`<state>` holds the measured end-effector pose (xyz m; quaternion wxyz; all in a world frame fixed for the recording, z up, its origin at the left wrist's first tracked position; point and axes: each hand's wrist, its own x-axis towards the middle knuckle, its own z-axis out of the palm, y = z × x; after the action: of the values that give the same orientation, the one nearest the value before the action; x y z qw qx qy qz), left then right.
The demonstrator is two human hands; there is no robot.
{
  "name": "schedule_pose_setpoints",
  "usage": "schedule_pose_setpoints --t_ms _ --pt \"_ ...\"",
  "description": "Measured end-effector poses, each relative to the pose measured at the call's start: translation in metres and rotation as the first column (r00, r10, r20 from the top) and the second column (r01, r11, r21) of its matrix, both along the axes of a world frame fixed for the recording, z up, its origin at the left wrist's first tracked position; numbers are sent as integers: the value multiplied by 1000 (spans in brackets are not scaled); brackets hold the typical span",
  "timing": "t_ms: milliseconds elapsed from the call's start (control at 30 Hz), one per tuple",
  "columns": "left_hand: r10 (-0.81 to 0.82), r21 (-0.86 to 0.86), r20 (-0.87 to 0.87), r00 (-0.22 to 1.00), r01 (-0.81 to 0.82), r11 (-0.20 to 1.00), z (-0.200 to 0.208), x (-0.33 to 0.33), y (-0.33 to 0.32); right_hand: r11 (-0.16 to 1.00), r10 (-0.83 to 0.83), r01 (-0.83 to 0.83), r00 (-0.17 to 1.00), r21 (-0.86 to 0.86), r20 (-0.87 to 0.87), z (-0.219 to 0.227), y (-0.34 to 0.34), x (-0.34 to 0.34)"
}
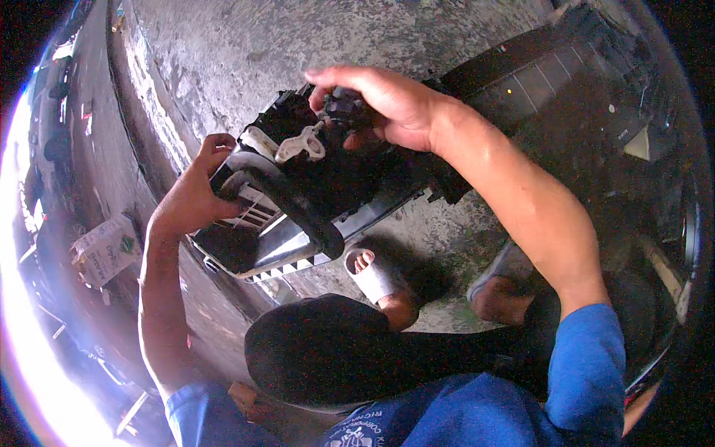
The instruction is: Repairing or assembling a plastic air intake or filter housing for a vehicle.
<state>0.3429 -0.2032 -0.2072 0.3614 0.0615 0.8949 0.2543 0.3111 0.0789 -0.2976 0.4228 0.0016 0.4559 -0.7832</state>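
Observation:
A black plastic housing (372, 179), shaped like a car heater unit, is held tilted above the floor in front of me. My left hand (190, 195) grips its left end, thumb on the slotted side and fingers over the upper edge. A thick black curved pipe (294, 205) runs across that end. Two pale levers sit on top, one of them a white lever with holes (302, 145). My right hand (391, 108) curls around a small dark block-shaped part (345, 106) at the housing's top. Whether that part is attached is hidden by shadow and my fingers.
Rough grey concrete (238, 45) lies beyond the housing. My sandalled foot (380, 283) is just below it, near my dark-clothed knee (320, 350). A dark panel (536, 89) stands at the right. A white printed carton (108, 249) is on the left.

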Motion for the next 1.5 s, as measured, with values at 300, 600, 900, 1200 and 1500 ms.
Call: schedule_pose_setpoints --t_ms 300,600,900,1200,1500 --pt "43 1 102 994 -43 999 8 -4 9 999 30 -30 1000 16 -1 4 18 11" --pt "35 -7 60 998 -34 999 7 -3 6 966 127 3 865 259 -485 -10 -11 18" --pt "57 30 108 993 -60 998 7 -4 5 997 37 6 814 72 -580 -21 -13 19" --pt "77 50 93 993 -82 995 5 -2 6 996 -54 92 689 13 -723 -20 -6 23" --pt "16 62 59 998 -20 998 2 -2 -3 978 68 123 582 170 -810 -4 6 32"
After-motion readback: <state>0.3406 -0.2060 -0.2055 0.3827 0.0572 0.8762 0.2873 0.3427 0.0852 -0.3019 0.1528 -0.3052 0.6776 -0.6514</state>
